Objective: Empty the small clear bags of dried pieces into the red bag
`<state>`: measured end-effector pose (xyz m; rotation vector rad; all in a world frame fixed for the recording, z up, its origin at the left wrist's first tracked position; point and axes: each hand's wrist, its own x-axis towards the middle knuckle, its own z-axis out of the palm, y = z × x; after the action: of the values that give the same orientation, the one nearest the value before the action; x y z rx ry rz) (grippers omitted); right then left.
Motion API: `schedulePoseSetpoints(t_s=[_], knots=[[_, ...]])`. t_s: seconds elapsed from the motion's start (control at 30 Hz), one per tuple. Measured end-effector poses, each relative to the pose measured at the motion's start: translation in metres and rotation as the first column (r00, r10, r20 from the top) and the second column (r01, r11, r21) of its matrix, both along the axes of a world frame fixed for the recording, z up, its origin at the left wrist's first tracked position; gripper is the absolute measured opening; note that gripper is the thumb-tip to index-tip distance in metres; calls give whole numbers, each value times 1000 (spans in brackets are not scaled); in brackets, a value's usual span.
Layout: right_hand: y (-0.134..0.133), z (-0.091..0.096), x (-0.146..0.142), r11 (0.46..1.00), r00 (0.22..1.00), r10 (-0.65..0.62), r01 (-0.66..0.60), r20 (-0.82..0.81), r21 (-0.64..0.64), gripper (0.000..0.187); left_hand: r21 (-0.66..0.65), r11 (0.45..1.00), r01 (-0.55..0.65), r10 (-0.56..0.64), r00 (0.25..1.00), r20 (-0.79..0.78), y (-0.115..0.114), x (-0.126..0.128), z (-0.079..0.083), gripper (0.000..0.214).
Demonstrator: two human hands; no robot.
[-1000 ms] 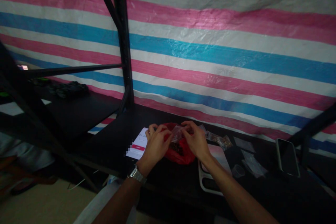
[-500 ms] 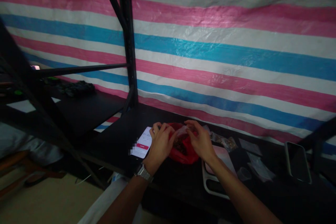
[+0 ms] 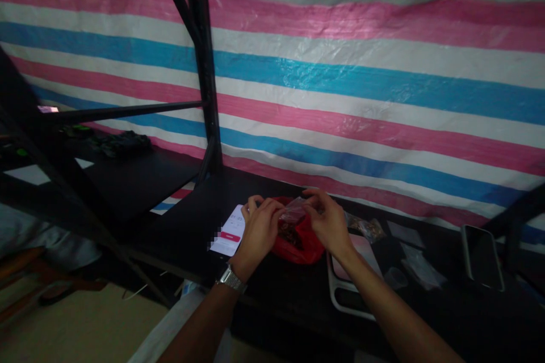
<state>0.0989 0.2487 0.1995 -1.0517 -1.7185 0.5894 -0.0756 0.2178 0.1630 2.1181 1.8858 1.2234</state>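
Observation:
A small clear plastic bag (image 3: 293, 210) is pinched between my two hands above a red plastic bag (image 3: 313, 241). My left hand (image 3: 261, 227) closes on its left side, and my right hand (image 3: 326, 218) grips its right side near the top. Inside the open red bag lie small brown pieces (image 3: 289, 233), too dim to name. A lit phone (image 3: 230, 235) rests on the black table just left of my left hand. Under my right forearm sits a flat scale (image 3: 347, 298) with a pale top, partly covered by the arm.
Right of the scale are a filled clear bag (image 3: 372, 229), a small clear cup (image 3: 395, 278) and flat clear bags (image 3: 421, 266). A second phone (image 3: 483, 258) leans farther right. A black metal post (image 3: 206, 79) rises behind the table, before a striped sheet (image 3: 361, 79).
The clear bag shows more fully between my hands, and my right hand has shifted slightly right. The view has moved a little.

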Motion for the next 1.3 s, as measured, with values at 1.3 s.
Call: schedulePoseSetpoints(t_s=[1.3], knots=[[68, -36, 184, 776, 621, -96, 536, 778, -332, 37, 188, 977, -103, 85, 991, 101, -2, -30, 0, 35]])
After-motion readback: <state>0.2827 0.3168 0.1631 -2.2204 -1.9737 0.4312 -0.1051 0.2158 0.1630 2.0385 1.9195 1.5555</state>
